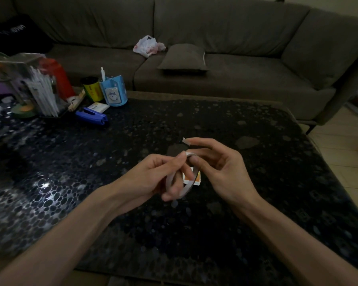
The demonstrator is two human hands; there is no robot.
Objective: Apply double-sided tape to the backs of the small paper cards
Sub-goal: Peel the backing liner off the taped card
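Left hand grips the tape roll, right hand pinches its end above the cards; likely tearing a strip, pressing down next.

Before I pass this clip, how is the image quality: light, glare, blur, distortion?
Head view: dim room; a pale glare patch on the glossy table at left; the clutter at far left is smeared; wide-angle lens bows the sofa back; the left hand, right hand and tape roll at centre read fairly sharp.
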